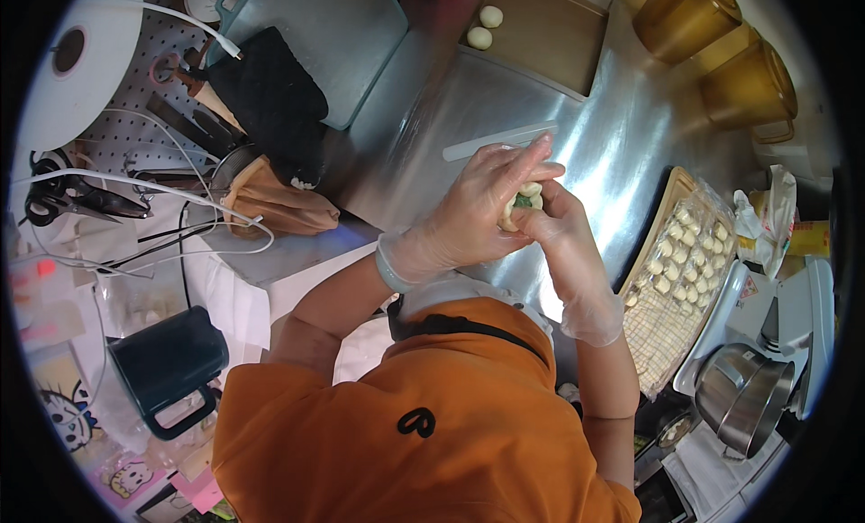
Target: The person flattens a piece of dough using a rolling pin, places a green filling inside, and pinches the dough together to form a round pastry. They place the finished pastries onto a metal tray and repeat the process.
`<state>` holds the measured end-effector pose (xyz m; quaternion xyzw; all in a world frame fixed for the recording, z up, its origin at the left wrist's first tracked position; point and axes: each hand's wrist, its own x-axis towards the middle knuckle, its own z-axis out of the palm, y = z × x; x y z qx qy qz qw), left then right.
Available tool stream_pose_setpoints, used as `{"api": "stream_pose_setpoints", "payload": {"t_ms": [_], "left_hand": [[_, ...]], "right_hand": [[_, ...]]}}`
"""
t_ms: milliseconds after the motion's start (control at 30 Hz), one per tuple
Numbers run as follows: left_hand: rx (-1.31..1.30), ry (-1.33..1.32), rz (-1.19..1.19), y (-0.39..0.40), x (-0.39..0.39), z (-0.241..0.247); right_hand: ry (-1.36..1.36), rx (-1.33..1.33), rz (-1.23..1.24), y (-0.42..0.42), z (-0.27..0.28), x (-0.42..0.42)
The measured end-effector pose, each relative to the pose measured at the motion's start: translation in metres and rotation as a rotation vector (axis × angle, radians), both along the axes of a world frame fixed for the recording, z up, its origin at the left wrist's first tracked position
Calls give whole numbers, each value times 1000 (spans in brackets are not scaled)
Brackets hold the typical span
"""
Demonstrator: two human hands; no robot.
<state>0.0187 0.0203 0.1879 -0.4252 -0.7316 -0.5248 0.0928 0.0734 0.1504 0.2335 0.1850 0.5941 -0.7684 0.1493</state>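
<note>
A piece of dough with a green filling (524, 201) showing in its open top is held between my two hands, above the steel worktop. My left hand (473, 202), in a clear plastic glove, cups it from the left with the fingers stretched over its far side. On the right, my gloved right hand (564, 236) has its thumb and fingers at the dough's edge. The underside of the dough is hidden by the hands. Just beyond them a translucent flat strip (500, 142) lies on the steel worktop (432, 111).
A baking tray (547, 30) with two dough balls (485, 28) stands at the far side. To the right, a board (676, 178) carries many small dough pieces (682, 253) under plastic film. Steel bowls (743, 394) are at the lower right, scissors (74, 198) and a dark mug (169, 364) at left.
</note>
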Motion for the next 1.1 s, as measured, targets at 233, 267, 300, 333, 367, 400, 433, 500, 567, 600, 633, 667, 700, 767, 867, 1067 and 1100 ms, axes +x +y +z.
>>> {"api": "stream_pose_setpoints", "payload": {"t_ms": [233, 267, 300, 333, 367, 400, 433, 500, 567, 600, 633, 667, 700, 767, 867, 1067, 1100], "left_hand": [[63, 100, 154, 3, 9, -19], [47, 97, 179, 2, 11, -25], [34, 95, 201, 3, 12, -29], [21, 93, 223, 4, 13, -32], [18, 80, 218, 6, 14, -34], [12, 67, 220, 7, 14, -36], [7, 54, 221, 8, 14, -36], [43, 7, 165, 3, 15, -27], [21, 1, 100, -2, 12, -15], [-21, 21, 64, -5, 7, -8], [-62, 41, 28, -7, 5, -5], [-60, 42, 26, -6, 5, -6], [-58, 45, 22, -5, 4, -8], [-29, 59, 28, -5, 4, -11], [40, 88, 61, -6, 6, -14], [45, 110, 206, 1, 16, -26], [10, 109, 226, 1, 16, -29]], "right_hand": [[-49, -65, -140, -20, -18, 7], [-64, -61, -128, -20, -21, 7], [-72, -90, -139, -20, -26, 7], [-79, -118, -150, -19, -33, 7], [-86, -146, -161, -17, -36, 7], [-55, -133, -158, -16, -35, 4], [-24, -119, -155, -13, -33, 2], [18, -41, -126, -7, -26, -1], [39, 88, -74, 0, -17, -3], [3, 73, -50, -1, -10, -2], [32, 76, -23, -2, -9, 0], [60, 78, 3, -4, -8, 3], [91, 81, 29, -5, -7, 4], [91, 61, -31, -13, -5, 7], [47, 71, -67, -19, -10, 12], [20, 18, -70, -18, -23, 12], [7, -54, -92, -18, -24, 10]]}}
